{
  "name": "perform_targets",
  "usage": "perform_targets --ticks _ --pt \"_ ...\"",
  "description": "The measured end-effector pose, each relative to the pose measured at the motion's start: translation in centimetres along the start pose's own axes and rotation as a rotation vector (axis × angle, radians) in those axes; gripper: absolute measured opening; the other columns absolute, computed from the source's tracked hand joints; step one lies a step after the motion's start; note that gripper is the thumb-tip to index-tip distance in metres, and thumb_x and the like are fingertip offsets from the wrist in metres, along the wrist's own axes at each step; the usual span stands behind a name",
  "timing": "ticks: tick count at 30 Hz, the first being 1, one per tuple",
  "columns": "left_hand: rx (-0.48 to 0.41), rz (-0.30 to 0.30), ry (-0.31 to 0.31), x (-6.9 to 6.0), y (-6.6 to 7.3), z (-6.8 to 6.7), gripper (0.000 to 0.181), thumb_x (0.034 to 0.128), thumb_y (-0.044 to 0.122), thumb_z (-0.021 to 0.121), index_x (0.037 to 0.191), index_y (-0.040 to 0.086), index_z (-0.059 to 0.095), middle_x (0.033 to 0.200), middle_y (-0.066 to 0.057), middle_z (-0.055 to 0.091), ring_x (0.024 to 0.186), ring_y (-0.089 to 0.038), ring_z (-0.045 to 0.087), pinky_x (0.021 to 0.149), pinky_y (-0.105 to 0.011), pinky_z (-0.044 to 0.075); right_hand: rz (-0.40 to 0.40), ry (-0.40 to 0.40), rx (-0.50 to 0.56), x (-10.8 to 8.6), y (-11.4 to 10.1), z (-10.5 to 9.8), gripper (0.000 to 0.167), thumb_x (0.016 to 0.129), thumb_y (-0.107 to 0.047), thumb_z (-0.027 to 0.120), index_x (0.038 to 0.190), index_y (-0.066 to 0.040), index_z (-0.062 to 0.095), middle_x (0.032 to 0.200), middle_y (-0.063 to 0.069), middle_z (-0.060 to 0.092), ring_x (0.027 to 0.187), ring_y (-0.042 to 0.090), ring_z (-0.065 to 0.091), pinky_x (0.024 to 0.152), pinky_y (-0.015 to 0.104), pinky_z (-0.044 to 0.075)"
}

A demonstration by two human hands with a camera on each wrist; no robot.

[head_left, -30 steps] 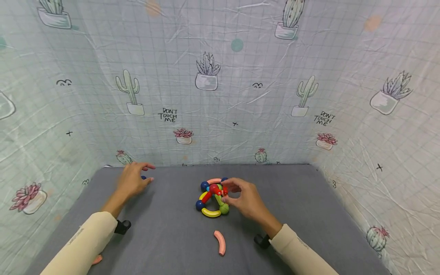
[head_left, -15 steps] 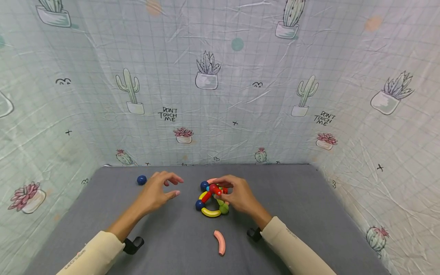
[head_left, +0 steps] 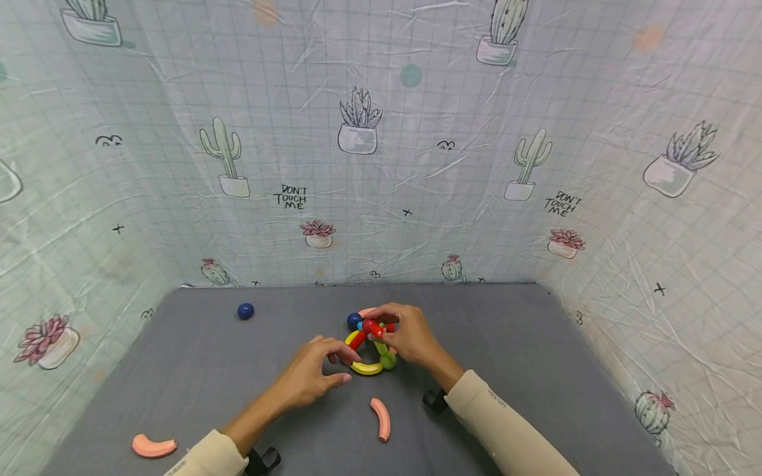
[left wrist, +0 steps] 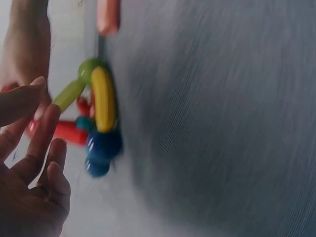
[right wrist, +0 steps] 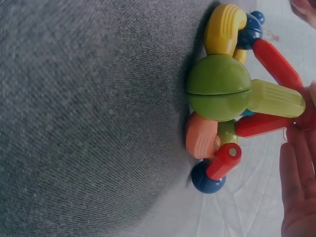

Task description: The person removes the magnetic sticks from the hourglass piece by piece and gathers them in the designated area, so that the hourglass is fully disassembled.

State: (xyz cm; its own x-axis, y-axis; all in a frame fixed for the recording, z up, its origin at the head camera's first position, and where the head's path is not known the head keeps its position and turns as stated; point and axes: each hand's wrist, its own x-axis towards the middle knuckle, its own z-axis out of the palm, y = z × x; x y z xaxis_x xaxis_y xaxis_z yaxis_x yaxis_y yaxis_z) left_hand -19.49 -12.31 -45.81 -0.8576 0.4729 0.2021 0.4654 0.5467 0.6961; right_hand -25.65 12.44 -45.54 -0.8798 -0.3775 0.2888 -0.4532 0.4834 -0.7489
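Right hand at work: I see its thumb and fingers pinch the red ball at the peak of a toy frame of colorful balls and sticks, standing mid-table. The left hand, thumb and fingers spread apart, reaches beside the yellow curved stick at the base; whether it touches, I cannot tell. On the gray table, one pink curved stick lies nearer the camera, another pink piece far left, and a loose blue ball toward the back.
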Motion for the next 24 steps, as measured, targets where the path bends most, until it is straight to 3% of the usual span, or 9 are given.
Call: perform_targets --ticks 2,11,18,24 --pt "-0.023 0.008 -0.026 -0.1 0.1 1.0 0.032 0.0849 0.009 0.089 0.111 0.024 0.079 0.109 0.009 0.077 0.101 -0.024 0.063 0.088 -0.035 0.053 0.002 0.002 -0.005 0.0 0.1 0.0 0.035 0.089 -0.013 0.088 0.123 -0.015 0.079 0.121 -0.003 0.078 0.102 0.016 0.078 0.083 0.028 0.063" --pt "-0.043 0.079 -0.169 0.2 0.5 3.8 0.033 0.0848 0.012 0.089 0.114 0.022 0.08 0.11 0.01 0.077 0.103 -0.016 0.065 0.092 -0.035 0.054 0.014 0.019 -0.008 0.1 0.2 0.3 0.037 0.087 -0.017 0.089 0.123 -0.015 0.079 0.12 -0.002 0.079 0.102 0.017 0.078 0.082 0.03 0.064" --pt "-0.006 0.1 -0.247 0.3 0.7 4.9 0.03 0.0841 0.01 0.09 0.109 0.024 0.081 0.103 0.014 0.076 0.093 -0.004 0.062 0.086 -0.023 0.051 -0.001 0.035 -0.024 0.1 0.2 0.4 0.036 0.087 -0.018 0.089 0.122 -0.015 0.079 0.12 -0.001 0.079 0.101 0.017 0.078 0.086 0.04 0.064" --pt "0.069 0.135 -0.276 0.2 0.6 5.2 0.025 0.0822 0.012 0.091 0.1 0.027 0.08 0.09 0.016 0.07 0.085 0.001 0.059 0.085 -0.02 0.047 0.0 0.029 -0.016 0.1 0.2 0.4 0.036 0.088 -0.018 0.089 0.122 -0.014 0.078 0.121 -0.001 0.079 0.101 0.017 0.079 0.08 0.028 0.063"
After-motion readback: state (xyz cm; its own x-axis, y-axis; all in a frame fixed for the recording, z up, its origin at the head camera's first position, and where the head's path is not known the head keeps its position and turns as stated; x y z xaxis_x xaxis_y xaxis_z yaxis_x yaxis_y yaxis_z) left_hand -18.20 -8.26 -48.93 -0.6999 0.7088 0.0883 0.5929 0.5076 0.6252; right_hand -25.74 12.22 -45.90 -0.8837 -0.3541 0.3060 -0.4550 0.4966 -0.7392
